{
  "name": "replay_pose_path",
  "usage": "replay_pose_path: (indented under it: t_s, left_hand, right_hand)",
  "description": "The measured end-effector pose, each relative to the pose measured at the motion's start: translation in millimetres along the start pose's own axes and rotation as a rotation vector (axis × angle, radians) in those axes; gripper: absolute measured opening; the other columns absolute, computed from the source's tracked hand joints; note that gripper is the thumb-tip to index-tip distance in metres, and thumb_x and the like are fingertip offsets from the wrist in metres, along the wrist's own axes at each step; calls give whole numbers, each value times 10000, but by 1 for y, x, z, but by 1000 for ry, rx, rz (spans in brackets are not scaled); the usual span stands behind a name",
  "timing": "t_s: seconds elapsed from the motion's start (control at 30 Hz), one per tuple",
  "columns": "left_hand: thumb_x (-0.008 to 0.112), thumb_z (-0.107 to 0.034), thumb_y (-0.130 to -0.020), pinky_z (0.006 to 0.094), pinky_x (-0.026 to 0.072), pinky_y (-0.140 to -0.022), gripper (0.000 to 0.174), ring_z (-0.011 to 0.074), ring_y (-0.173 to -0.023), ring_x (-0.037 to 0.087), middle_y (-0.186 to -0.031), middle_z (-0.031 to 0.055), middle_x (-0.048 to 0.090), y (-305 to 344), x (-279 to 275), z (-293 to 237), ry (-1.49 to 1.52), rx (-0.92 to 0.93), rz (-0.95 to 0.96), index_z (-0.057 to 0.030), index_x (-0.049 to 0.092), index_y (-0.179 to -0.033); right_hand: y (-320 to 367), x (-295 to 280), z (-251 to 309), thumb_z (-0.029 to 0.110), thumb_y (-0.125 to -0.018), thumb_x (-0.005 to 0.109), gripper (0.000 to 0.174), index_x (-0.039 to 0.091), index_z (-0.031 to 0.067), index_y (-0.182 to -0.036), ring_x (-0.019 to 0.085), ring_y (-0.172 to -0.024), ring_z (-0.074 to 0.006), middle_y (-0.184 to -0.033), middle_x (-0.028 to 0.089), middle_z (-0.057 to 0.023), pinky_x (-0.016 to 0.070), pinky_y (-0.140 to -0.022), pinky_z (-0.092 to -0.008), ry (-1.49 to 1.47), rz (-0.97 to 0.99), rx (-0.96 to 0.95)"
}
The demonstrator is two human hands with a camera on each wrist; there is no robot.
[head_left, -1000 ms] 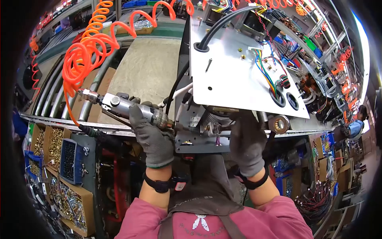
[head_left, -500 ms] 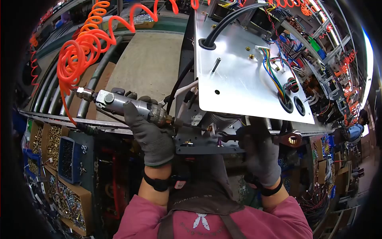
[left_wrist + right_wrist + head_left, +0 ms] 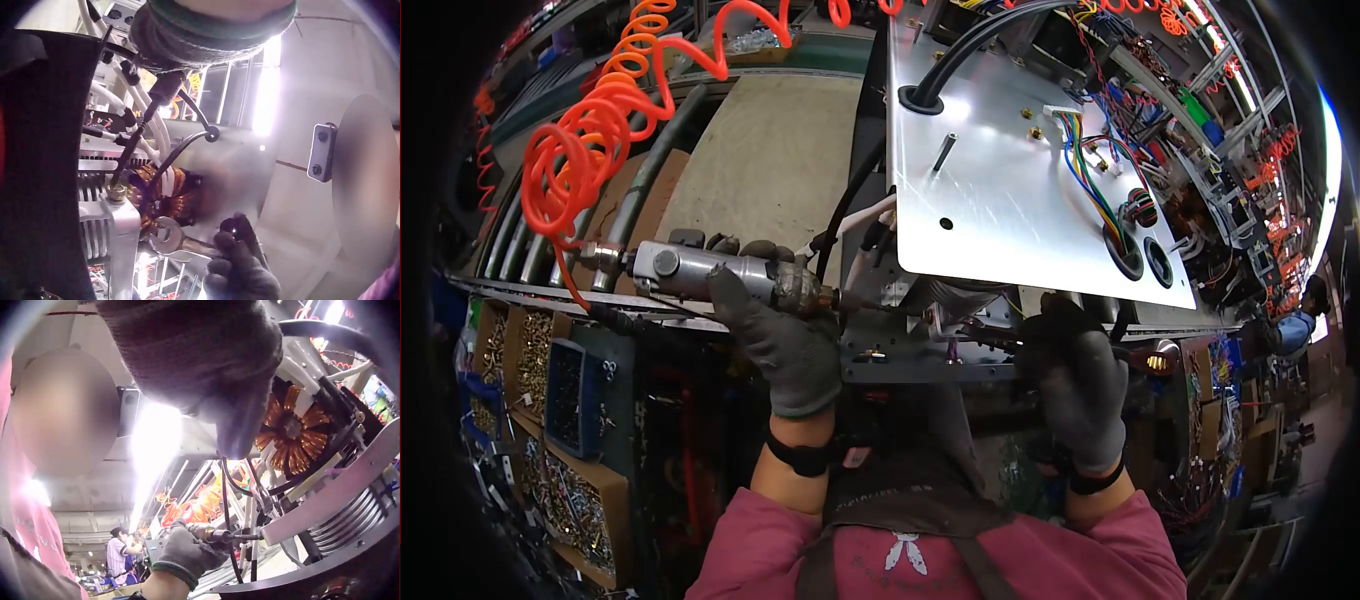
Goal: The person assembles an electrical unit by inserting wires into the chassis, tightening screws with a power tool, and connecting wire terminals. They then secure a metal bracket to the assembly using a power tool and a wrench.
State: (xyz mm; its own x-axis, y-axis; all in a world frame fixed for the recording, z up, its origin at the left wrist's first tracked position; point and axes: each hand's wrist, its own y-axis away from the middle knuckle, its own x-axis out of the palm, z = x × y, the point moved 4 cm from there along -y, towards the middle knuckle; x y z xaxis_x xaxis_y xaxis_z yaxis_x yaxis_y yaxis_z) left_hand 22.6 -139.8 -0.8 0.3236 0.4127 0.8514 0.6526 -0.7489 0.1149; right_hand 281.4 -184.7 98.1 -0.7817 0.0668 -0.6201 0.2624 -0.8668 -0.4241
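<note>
My gloved left hand (image 3: 785, 350) grips a metal air screwdriver (image 3: 715, 277), its orange coiled hose (image 3: 575, 170) at the rear. In the left wrist view the driver's long bit (image 3: 134, 147) reaches down to a bolt (image 3: 116, 192) on a pale metal bracket (image 3: 125, 228). My gloved right hand (image 3: 1080, 385) holds a combination wrench (image 3: 181, 240); its open end shows beside the bracket, apart from the bolt. The wrench's ring end (image 3: 1152, 360) sticks out to the right, blurred. A copper-wound coil (image 3: 294, 428) sits behind the bracket.
A shiny metal panel (image 3: 1020, 210) with cables through it overhangs the work. Rollers (image 3: 625, 225) and a flat board (image 3: 760, 160) lie at the left. Bins of screws (image 3: 575, 400) stand at the lower left, wire bundles (image 3: 1200, 480) at the lower right. Another person (image 3: 1295, 320) is at the far right.
My right hand has moved right and closer to my body, carrying the wrench away from the bracket. The air screwdriver stays at the bolt, its rear end and hose slightly farther left.
</note>
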Motion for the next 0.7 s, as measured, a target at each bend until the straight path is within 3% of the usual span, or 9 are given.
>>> replay_pose_path:
  t_s: [0.1,0.23,0.33,0.37,0.43,0.47,0.53,0.67,0.7]
  left_hand:
    - [530,-547,-909,274,490,-663,415,140,-731,533,-880,32,577,20,17,-13,-45,139,-38,-174,496,-1089]
    - [454,-576,-940,289,496,-713,472,156,-765,546,-917,33,570,22,13,-11,65,29,-102,-152,492,-1144]
    - [396,-566,-967,275,490,-722,511,138,-771,538,-907,31,532,7,-10,-10,-147,15,92,-106,487,-1170]
    - [379,-559,-976,252,462,-669,537,114,-723,509,-852,33,492,5,-10,-13,-394,156,7,-70,482,-1173]
    - [380,-558,-976,251,456,-658,542,108,-708,494,-843,32,488,12,-4,-22,-427,114,5,-66,477,-1182]
    - [381,-558,-976,251,450,-647,547,103,-692,480,-834,31,485,14,-2,-25,-459,74,4,-63,472,-1190]
    - [403,-546,-970,265,449,-653,552,115,-709,486,-854,36,494,14,-6,-21,-310,15,20,-50,458,-1206]
    - [414,-502,-967,282,470,-687,518,138,-767,514,-913,55,516,24,-5,-22,-248,87,-36,-43,459,-1203]
    - [398,-475,-972,292,493,-712,498,158,-803,541,-945,74,536,22,-8,-20,-242,88,-45,-38,466,-1201]
  right_hand:
    - [-9,5,-1,-51,-902,524,316,559,-31,-1216,589,-747,-111,-940,649,-81,489,-630,-264,130,-20,-131]
    - [-18,16,3,-43,-917,497,286,552,-37,-1197,582,-724,-115,-872,625,-54,486,-638,-267,208,-5,-270]
    - [-20,18,12,-32,-929,475,256,558,-35,-1171,576,-730,-114,-868,614,-53,477,-642,-263,291,94,-230]
    - [-19,17,14,-29,-933,468,247,560,-35,-1162,575,-732,-114,-866,610,-53,474,-643,-262,319,128,-216]
    - [-13,13,7,-11,-940,456,213,562,-40,-1122,553,-745,-109,-879,595,-56,458,-663,-250,185,182,12]
    - [-13,15,6,-11,-940,456,213,562,-40,-1122,553,-745,-109,-879,595,-56,458,-663,-250,186,183,11]
    - [-13,16,-3,1,-934,462,188,566,-42,-1085,561,-779,-121,-903,593,-72,460,-669,-262,-227,62,166]
    - [-16,9,5,-64,-782,627,330,626,-9,-1107,637,-815,-224,-929,647,-104,518,-681,-313,-190,69,143]
    - [-18,6,11,-74,-804,611,324,617,-5,-1121,640,-830,-216,-936,651,-100,524,-687,-321,37,99,-52]
